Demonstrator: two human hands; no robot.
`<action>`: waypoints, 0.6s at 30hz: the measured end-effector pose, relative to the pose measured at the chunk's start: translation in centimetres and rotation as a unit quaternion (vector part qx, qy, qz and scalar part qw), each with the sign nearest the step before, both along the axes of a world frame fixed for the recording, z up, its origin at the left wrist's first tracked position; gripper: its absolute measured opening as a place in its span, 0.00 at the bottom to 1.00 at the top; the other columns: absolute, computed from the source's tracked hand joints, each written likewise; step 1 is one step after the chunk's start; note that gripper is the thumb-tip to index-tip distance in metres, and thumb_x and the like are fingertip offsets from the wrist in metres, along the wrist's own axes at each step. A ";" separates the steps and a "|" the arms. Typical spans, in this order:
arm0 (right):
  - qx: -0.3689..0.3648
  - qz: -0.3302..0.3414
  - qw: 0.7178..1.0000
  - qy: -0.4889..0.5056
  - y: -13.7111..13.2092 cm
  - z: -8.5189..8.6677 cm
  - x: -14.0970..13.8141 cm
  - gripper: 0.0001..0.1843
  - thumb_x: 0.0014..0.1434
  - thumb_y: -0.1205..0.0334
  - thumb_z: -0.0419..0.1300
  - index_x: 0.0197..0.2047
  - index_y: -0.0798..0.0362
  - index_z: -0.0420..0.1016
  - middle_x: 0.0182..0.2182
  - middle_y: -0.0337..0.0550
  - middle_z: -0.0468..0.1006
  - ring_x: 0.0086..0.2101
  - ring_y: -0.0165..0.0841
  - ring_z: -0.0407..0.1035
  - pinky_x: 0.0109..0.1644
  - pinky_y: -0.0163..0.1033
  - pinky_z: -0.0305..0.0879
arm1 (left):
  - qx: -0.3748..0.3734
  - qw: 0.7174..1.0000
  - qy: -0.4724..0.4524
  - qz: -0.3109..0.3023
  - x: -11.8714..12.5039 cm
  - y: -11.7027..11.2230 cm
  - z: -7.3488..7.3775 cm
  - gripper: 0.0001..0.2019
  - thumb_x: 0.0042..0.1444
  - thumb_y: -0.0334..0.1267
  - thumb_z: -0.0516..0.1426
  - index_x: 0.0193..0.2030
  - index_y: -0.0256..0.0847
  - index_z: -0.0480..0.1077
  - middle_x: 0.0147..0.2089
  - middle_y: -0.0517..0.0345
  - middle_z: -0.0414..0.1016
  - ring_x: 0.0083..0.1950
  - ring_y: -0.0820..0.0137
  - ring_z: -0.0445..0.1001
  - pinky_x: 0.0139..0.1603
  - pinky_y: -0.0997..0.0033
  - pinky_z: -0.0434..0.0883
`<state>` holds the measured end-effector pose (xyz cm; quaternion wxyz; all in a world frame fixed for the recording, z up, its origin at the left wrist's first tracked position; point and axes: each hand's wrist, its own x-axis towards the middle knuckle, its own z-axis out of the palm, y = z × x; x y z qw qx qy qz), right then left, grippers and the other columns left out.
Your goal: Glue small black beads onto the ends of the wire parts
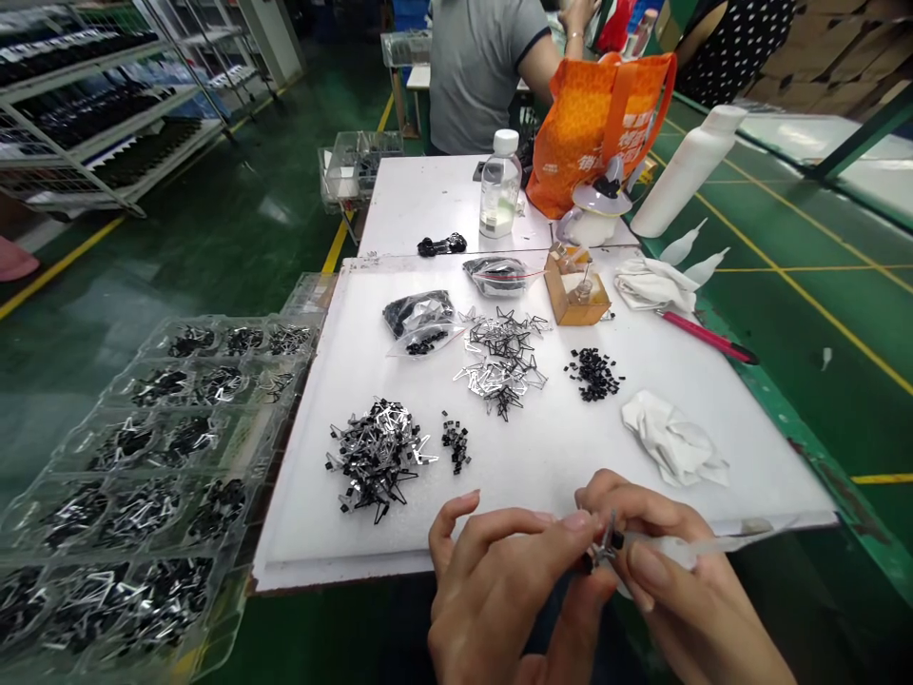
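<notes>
My left hand [510, 585] pinches a small bent metal clip [607, 547] with black end pieces between thumb and fingers, at the table's front edge. My right hand [677, 561] is closed around a white plastic dropper [674, 549], its thin tail pointing right; its fingertips are close to the clip. Whether they also touch the clip is hidden. Ahead of the hands is a small group of black pieces [456, 445], with a heap of metal clips with black ends [378, 457] to its left. Bare metal wire clips [503, 357] and more black pieces [594, 374] are farther back.
Left of the white table [542, 476] is a clear compartment tray [261, 476] full of clips. Bagged black parts [420, 319], a small box [576, 290], crumpled cloth [674, 438], a pink-red pen [706, 336], a bottle [499, 185] and an orange bag [599, 128] lie beyond. A person [485, 71] sits opposite.
</notes>
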<state>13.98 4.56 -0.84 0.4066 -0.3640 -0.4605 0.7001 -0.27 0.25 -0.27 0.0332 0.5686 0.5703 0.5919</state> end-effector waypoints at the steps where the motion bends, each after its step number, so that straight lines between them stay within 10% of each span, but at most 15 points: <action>1: 0.004 -0.001 1.000 -0.004 0.0 0.0 0.0 0.07 0.65 0.51 0.67 0.42 0.41 0.85 0.36 0.40 0.74 0.35 0.26 0.70 0.40 0.27 0.69 | 0.004 1.000 -0.009 0.013 0.3 0.1 0.1 0.07 0.64 0.26 0.63 0.46 0.40 0.76 0.33 0.68 0.83 0.37 0.76 0.80 0.63 0.66 0.67; 11: 0.041 -0.015 0.998 -0.055 -0.2 -1.1 0.7 0.07 0.67 0.53 0.64 0.39 0.45 0.82 0.37 0.41 0.71 0.37 0.26 0.70 0.42 0.26 0.70 | -0.051 0.997 0.004 -0.062 -0.8 -0.3 -0.7 0.19 0.58 0.24 0.68 0.54 0.44 0.75 0.40 0.68 0.86 0.43 0.74 0.83 0.74 0.68 0.59; 14: 0.048 -0.027 0.996 -0.066 -0.5 -1.5 1.1 0.09 0.67 0.51 0.64 0.40 0.46 0.80 0.37 0.41 0.68 0.37 0.28 0.69 0.41 0.29 0.70 | -0.106 0.982 -0.135 -0.084 -0.5 -0.7 -0.7 0.17 0.62 0.34 0.69 0.55 0.54 0.76 0.42 0.75 0.85 0.40 0.80 0.83 0.74 0.76 0.58; 18: 0.069 -0.030 0.996 -0.040 -0.4 -1.4 1.1 0.18 0.66 0.41 0.62 0.43 0.46 0.82 0.36 0.41 0.69 0.28 0.25 0.63 0.32 0.31 0.65 | -0.212 0.885 -0.408 -0.071 0.4 -0.6 0.5 0.12 0.56 0.53 0.71 0.46 0.61 0.83 0.36 0.76 0.86 0.37 0.76 0.84 0.77 0.69 0.57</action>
